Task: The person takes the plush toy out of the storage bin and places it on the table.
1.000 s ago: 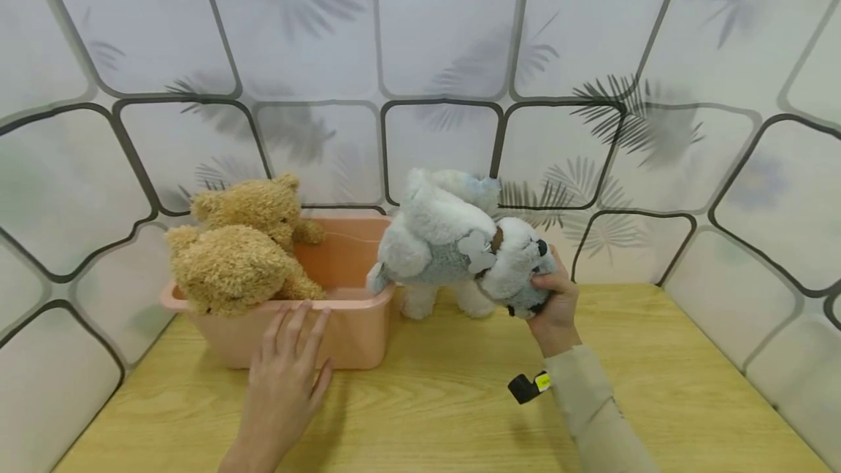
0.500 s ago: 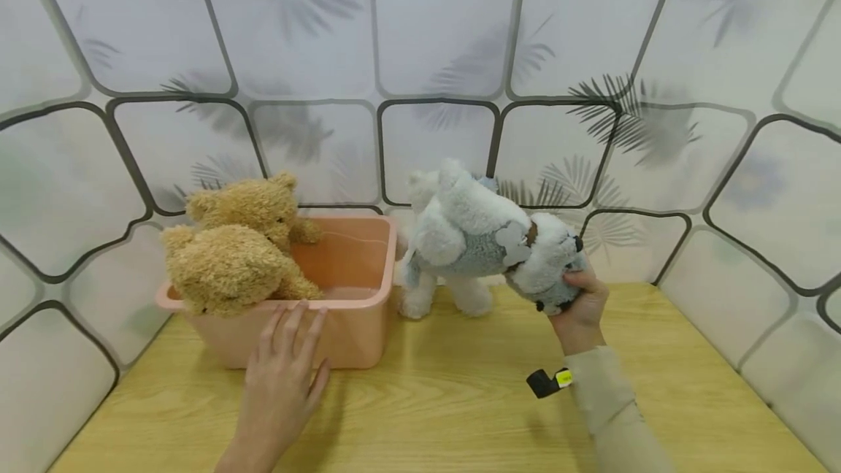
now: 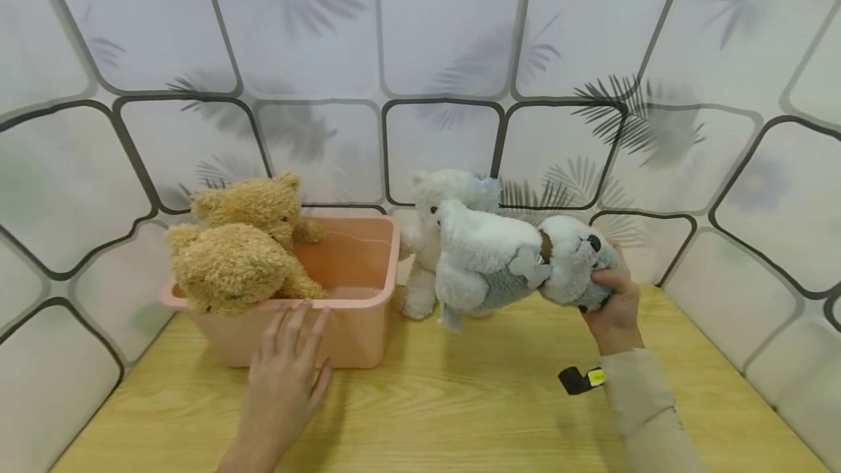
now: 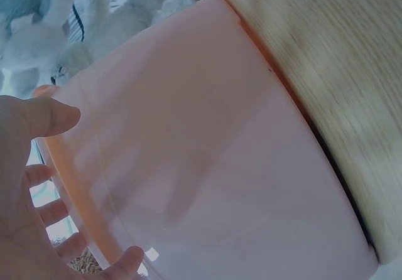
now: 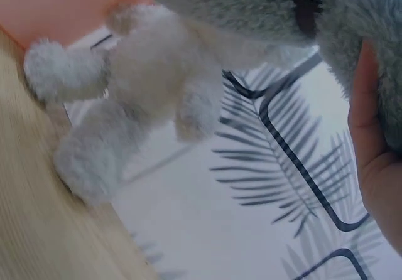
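So you're at a light wooden table (image 3: 460,414), grain running left to right, boxed in on three sides by pale panels (image 3: 447,28) printed with dark rounded outlines and grey palm leaves. Your right hand (image 3: 614,305) grips the grey-and-white plush dog (image 3: 506,265) by its head, fingers curled round the snout, holding it sideways above the table, right of the pink tub (image 3: 355,334). Your left hand (image 3: 285,378) lies flat with straight spread fingers against the tub's front wall, gripping nothing. Two tan teddy bears (image 3: 239,254) sit in the tub's left half, stacked. A white plush (image 3: 434,232) stands on the table just behind the dog, beside the tub's right wall. Beige sleeve (image 3: 647,414) on your right arm, with a small black and yellow device (image 3: 581,379) at the wrist.
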`<state>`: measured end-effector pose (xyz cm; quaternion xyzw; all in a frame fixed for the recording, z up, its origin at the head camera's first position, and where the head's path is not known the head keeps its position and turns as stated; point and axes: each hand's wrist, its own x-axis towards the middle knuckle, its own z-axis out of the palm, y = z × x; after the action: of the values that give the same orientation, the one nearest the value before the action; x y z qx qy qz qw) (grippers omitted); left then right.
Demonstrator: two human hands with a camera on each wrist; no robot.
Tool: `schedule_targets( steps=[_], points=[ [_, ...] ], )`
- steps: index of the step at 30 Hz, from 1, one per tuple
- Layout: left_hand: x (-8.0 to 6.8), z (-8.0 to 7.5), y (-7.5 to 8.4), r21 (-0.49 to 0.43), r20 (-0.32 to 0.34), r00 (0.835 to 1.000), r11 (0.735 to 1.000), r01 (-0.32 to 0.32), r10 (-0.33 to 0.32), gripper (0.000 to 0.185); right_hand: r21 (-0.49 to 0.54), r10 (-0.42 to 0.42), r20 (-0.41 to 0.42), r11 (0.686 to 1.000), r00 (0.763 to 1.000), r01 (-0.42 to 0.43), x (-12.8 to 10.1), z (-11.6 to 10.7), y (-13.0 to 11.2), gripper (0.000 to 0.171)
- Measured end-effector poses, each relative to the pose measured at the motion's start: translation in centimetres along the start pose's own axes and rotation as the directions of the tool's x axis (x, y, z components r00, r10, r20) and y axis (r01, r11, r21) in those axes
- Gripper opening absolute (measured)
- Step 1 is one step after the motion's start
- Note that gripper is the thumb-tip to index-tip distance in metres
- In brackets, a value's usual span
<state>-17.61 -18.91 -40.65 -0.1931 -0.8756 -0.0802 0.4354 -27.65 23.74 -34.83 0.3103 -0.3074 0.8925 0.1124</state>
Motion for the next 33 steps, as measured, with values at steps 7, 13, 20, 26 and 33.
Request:
schedule_targets(
  steps=[7,13,20,26,33],
  points=[
    [0.0,0.1,-0.1,0.001,-0.008,1.000,1.000,-0.004,0.004,0.067,-0.120,-0.033,-0.026,0.992,0.999,0.030,0.1,-0.8,-1.1,0.044],
    [0.1,0.1,0.0,-0.005,-0.014,1.000,1.000,-0.008,0.008,0.066,-0.127,-0.077,-0.029,0.989,0.997,0.073,0.2,-1.3,-2.0,0.048],
    [0.0,0.1,0.0,0.003,-0.008,1.000,1.000,-0.008,0.008,0.063,-0.215,-0.128,-0.071,0.970,0.989,0.110,0.6,-1.3,-2.6,0.044],
    [0.0,0.1,0.0,0.004,-0.008,1.000,1.000,-0.009,0.009,0.062,-0.280,-0.166,-0.176,0.953,0.970,0.113,0.9,-1.0,-3.2,0.046],
    [0.0,0.1,0.1,0.005,-0.009,1.000,1.000,-0.003,0.003,0.068,-0.303,-0.186,-0.210,0.946,0.960,0.117,1.3,-1.0,-3.9,0.046]
  ],
)
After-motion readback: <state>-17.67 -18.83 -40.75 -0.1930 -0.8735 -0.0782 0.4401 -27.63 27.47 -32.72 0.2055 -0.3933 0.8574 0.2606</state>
